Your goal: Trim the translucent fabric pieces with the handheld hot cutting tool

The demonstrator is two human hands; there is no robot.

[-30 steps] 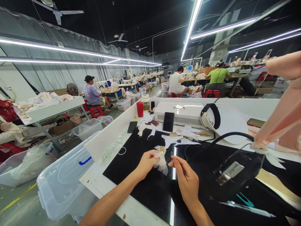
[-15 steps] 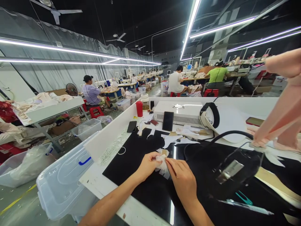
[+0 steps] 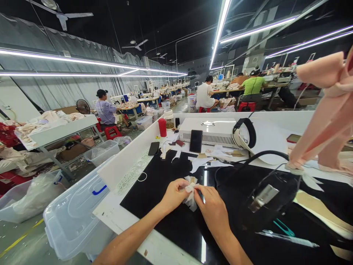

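Head view. Both hands meet over black mat (image 3: 154,191), near its front-centre.

Small white gauzy fabric piece (image 3: 191,191) is pinched between the two hands. L hand (image 3: 174,194) sits at its 9 o'clock, thumb and forefinger closed on its left edge. R hand (image 3: 213,209) sits at abt 4 o'clock, fingertips closed on its right/upper edge. Both sets of fingers together, clamped on the piece; no gap visible betw. fingertips and fabric.

Long axis of piece runs roughly 12–6 o'clock: top tuft w/ a tan bit at 12, loose tails hanging toward 6 and resting at or just above the mat; contact can't be told. Pinch points lie near the mid-upper part, so the tails are free.

Nearness: both hands touching the piece; neither clearly nearer. L hand wraps more of it, R only w/ fingertips.

Around: black tool w/ metal plate (image 3: 268,200) at 3 o'clock, apart from the hands, cable looping back to 1 o'clock. White scraps (image 3: 201,162) at 12 o'clock, near. Teal snips (image 3: 284,228) at 4 o'clock, well apart.
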